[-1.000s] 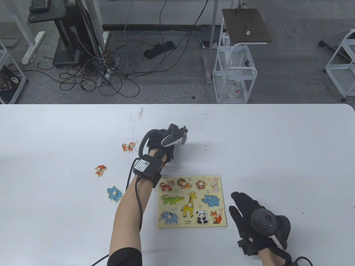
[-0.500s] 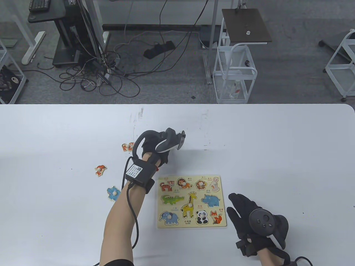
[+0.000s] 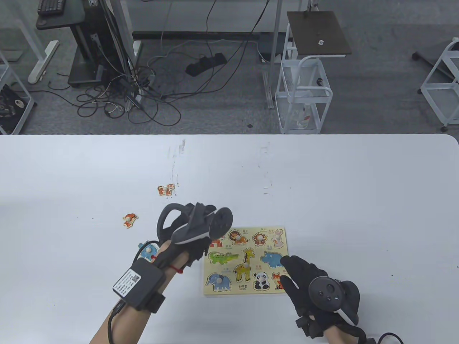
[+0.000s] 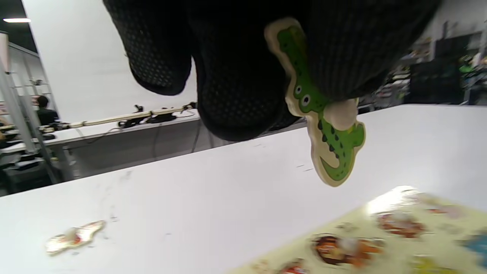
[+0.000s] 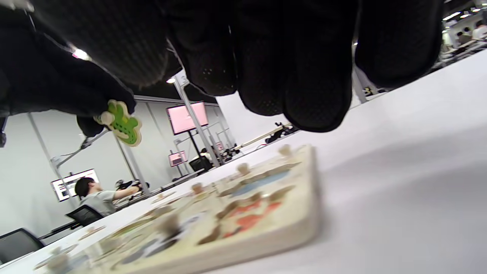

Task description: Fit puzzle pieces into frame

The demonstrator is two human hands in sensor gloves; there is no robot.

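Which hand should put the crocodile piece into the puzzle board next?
The left hand. It already pinches the green crocodile piece and hovers above the board's top-left corner. The right hand holds nothing; its fingers lie over the board's right edge.

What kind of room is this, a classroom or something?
More likely a lab or data-recording workspace: tangled cables on the floor, wall monitors, and seated people at other benches, beyond the white table.

The crocodile piece (image 4: 323, 125) looks like painted wood, slightly glossy. The left hand (image 4: 243, 68) wears black knit cloth with small grip dots. The table (image 3: 358, 186) is smooth matt white.
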